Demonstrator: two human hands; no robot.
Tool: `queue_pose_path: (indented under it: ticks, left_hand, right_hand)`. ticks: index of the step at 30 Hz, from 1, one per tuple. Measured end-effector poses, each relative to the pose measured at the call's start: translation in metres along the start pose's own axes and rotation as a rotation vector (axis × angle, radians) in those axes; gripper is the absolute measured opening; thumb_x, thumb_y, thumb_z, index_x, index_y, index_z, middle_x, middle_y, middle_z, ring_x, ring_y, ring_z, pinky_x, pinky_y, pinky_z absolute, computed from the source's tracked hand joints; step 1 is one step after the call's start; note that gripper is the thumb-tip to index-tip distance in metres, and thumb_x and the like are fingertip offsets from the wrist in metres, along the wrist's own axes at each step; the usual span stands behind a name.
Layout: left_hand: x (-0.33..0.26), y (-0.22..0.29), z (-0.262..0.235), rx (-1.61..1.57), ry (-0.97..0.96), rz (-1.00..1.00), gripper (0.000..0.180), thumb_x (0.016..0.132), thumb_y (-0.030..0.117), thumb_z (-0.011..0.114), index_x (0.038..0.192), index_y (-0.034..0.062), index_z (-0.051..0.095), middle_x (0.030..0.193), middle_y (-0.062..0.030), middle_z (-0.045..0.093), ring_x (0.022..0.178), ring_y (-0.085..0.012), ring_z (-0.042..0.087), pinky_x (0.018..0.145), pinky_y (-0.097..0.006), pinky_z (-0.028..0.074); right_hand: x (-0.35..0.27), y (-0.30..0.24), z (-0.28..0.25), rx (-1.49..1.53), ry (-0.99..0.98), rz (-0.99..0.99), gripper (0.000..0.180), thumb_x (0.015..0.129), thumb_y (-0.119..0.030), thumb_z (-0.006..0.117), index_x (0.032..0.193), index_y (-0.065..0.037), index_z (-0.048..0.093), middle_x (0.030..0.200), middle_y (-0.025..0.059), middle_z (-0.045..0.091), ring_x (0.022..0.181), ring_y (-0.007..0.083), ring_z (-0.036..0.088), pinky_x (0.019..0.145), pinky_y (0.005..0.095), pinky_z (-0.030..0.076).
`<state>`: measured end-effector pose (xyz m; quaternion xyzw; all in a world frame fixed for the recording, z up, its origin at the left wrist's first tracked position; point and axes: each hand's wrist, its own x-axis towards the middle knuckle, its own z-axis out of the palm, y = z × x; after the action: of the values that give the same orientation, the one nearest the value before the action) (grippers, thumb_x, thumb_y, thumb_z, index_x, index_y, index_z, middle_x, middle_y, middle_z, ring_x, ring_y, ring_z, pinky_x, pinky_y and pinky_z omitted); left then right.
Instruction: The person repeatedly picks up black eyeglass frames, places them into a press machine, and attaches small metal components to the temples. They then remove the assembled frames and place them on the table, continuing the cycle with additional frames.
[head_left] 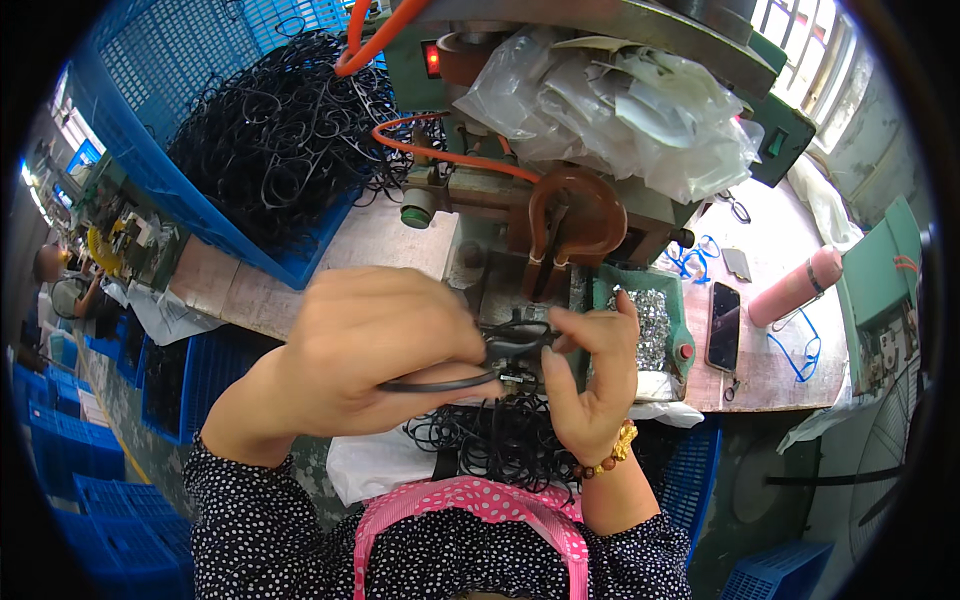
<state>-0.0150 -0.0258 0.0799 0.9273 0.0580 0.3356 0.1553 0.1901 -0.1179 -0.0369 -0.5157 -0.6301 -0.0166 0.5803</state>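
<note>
In the middle, a thin black cord loop (520, 340) stretches between my two hands in front of the machine. My left hand (375, 335) is closed round part of it, and a black strand runs out below its fingers. My right hand (600, 370) has its thumb and index finger at the other end of the loop, closed on it. Small metal parts at the fingertips are partly hidden. Behind my hands stands the bench machine (485, 195) with a brown guard (585, 220). A heap of black cord loops (495, 435) lies below my hands.
A blue crate (120, 130) full of black loops (280, 130) stands at the left. Right of the machine are a green tray of small metal pieces (652, 325), a phone (723, 325) and a pink bottle (797, 287). Orange hoses (375, 35) and plastic bags (620, 110) hang above.
</note>
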Motion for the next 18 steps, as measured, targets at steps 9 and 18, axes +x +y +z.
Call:
queue_pose_path:
  ticks: [9, 18]
  left_hand:
    - [-0.004, -0.009, 0.041, -0.247, 0.147, -0.370, 0.019, 0.088, 0.006, 0.077, 0.099, -0.0044, 0.066, 0.086, -0.0087, 0.069, 0.073, -0.0111, 0.065, 0.062, -0.027, 0.051]
    - [-0.019, -0.030, 0.080, -0.190, 0.250, -0.279, 0.017, 0.086, -0.001, 0.072, 0.102, -0.0023, 0.066, 0.089, -0.0156, 0.067, 0.073, -0.0317, 0.068, 0.063, -0.035, 0.053]
  right_hand:
    - [0.004, 0.006, -0.007, -0.122, 0.016, -0.001, 0.012, 0.084, -0.004, 0.072, 0.095, -0.008, 0.073, 0.083, 0.0045, 0.065, 0.084, 0.0243, 0.063, 0.112, 0.0452, 0.034]
    - [0.004, 0.015, -0.010, -0.170, 0.022, -0.021, 0.016, 0.082, -0.004, 0.073, 0.097, -0.007, 0.071, 0.085, 0.0055, 0.067, 0.085, 0.0249, 0.064, 0.111, 0.0455, 0.035]
